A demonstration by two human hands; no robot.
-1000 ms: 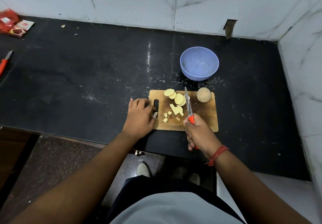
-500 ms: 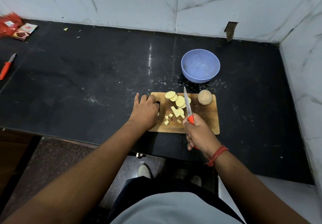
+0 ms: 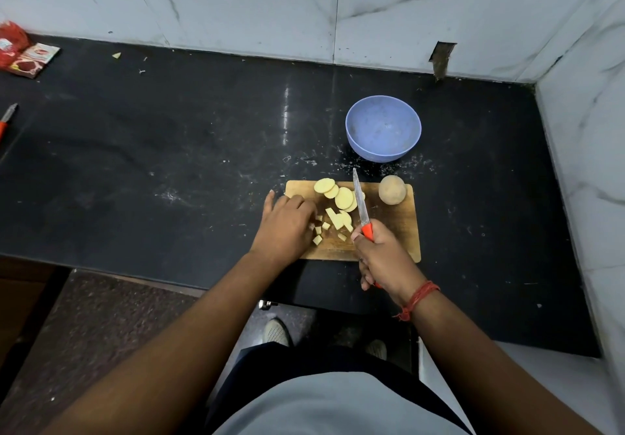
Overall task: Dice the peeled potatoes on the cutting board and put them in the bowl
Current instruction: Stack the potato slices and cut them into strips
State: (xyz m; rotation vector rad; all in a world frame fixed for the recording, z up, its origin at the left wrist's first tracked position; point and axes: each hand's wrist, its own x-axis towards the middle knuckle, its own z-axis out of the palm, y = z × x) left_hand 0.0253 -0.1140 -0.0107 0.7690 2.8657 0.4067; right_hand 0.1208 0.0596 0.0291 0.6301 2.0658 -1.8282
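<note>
Right hand (image 3: 382, 255): fingers curled round the orange handle of the knife (image 3: 362, 209), thumb side up; blade points to about 12 o'clock, tip just past the far edge of the cutting board (image 3: 399, 231). Whether the edge touches the wood cannot be told.

Left hand (image 3: 284, 225): palm down on the board's left end, fingers bent, tips at the small potato cubes (image 3: 319, 231); the thumb sticks out toward 11 o'clock over the black countertop (image 3: 169, 164). Whether the fingertips pinch a cube or only rest there is hidden by the knuckles.

Between the hands: cubes and a few angular cut pieces, left of the blade. At 12 o'clock from these, overlapping round potato slices (image 3: 338, 194), the rightmost one passing under the blade. A whole peeled potato (image 3: 392, 190) sits at the board's far right corner, apart from the slices.

Blue bowl (image 3: 383, 128) stands on the countertop at 12 o'clock from the board, not touching it; no potato visible inside.

Red thread band (image 3: 417, 299) on the right wrist. At 10 o'clock, far left: red packets (image 3: 20, 54) by the wall, and a second orange-handled tool (image 3: 6, 120) cut off by the frame edge.
</note>
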